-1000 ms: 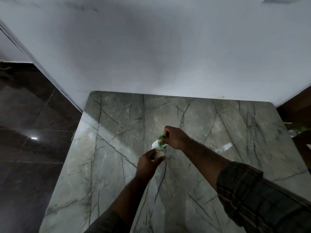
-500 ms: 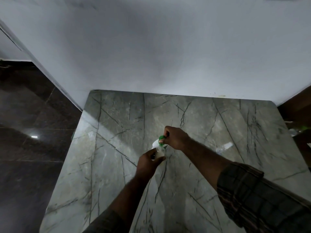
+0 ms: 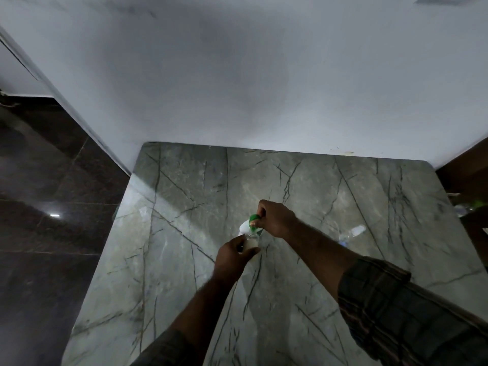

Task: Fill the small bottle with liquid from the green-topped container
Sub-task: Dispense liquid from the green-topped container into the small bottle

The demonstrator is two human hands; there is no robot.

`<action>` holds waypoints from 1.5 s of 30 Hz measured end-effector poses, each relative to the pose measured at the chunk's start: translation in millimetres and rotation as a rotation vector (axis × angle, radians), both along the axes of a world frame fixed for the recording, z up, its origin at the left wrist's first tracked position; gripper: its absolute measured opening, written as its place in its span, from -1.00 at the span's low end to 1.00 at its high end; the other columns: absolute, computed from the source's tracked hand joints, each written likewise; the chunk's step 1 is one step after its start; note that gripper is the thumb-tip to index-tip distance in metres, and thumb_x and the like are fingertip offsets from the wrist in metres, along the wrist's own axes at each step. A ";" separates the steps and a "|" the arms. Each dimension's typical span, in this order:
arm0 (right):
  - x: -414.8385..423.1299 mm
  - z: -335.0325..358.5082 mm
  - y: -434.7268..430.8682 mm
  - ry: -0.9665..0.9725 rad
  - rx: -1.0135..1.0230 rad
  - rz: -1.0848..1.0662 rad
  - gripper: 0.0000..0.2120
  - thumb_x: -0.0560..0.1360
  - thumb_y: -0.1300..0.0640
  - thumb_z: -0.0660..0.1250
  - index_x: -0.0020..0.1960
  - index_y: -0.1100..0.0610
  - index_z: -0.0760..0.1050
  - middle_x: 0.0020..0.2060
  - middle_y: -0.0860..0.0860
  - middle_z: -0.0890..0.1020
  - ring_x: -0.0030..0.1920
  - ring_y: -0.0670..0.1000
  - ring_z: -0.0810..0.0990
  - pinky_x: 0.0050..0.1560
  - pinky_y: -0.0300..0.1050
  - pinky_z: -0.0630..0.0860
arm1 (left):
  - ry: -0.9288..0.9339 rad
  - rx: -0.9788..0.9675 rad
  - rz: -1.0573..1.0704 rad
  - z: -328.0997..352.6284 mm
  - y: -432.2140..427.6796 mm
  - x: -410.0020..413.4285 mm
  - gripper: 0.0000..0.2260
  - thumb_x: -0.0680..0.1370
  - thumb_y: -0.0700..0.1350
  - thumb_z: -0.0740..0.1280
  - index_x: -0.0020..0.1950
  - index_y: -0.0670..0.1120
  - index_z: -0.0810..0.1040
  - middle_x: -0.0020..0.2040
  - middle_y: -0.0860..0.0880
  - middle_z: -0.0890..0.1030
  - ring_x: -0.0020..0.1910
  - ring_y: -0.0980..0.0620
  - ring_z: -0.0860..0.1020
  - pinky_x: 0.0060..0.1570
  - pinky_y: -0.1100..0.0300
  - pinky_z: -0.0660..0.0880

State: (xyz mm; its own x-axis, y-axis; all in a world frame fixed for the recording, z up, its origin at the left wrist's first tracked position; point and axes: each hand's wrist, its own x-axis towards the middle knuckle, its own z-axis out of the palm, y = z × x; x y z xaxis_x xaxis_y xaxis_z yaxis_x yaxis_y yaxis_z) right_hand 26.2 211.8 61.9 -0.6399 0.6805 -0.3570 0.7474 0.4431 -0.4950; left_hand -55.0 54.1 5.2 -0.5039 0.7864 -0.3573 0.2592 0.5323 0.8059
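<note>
My left hand (image 3: 232, 256) grips the small clear bottle (image 3: 251, 241) upright on the marble table (image 3: 330, 196); pale liquid shows inside it. My right hand (image 3: 276, 217) grips the white container with the green top (image 3: 245, 225), tipped so its green end points down at the bottle's mouth. Fingers hide most of both items.
A clear plastic bottle (image 3: 352, 233) lies on its side on the table to the right of my arms. A white wall runs along the table's far edge. Dark glossy floor lies to the left, and dim clutter sits past the table's right edge.
</note>
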 end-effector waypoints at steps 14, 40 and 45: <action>-1.9 4.7 3.9 0.003 -0.023 -0.024 -0.69 0.38 -0.14 0.48 -0.17 0.00 0.41 -0.29 -0.12 0.52 -0.18 -0.02 0.52 -0.07 0.00 0.48 | -0.031 0.021 0.030 -1.7 1.4 0.4 -0.53 0.42 0.10 0.50 0.29 -0.01 0.58 0.07 0.08 0.67 -0.01 0.18 0.61 0.02 0.22 0.59; -0.7 7.9 6.2 -0.013 0.016 0.028 -0.69 0.40 -0.14 0.47 -0.12 0.02 0.43 -0.23 -0.10 0.54 -0.15 -0.02 0.53 -0.08 -0.01 0.46 | 0.004 0.052 -0.012 6.7 2.4 1.7 -0.59 0.45 0.04 0.48 0.26 -0.02 0.58 0.04 0.11 0.66 -0.03 0.20 0.60 -0.03 0.32 0.55; -0.3 1.8 2.8 -0.029 -0.002 0.017 -0.69 0.39 -0.13 0.48 -0.13 0.01 0.41 -0.23 -0.08 0.54 -0.14 0.01 0.54 -0.10 -0.04 0.45 | 0.019 0.041 -0.040 6.7 1.2 0.6 -0.59 0.47 0.01 0.47 0.29 -0.03 0.56 0.04 0.13 0.62 -0.04 0.19 0.57 -0.06 0.35 0.46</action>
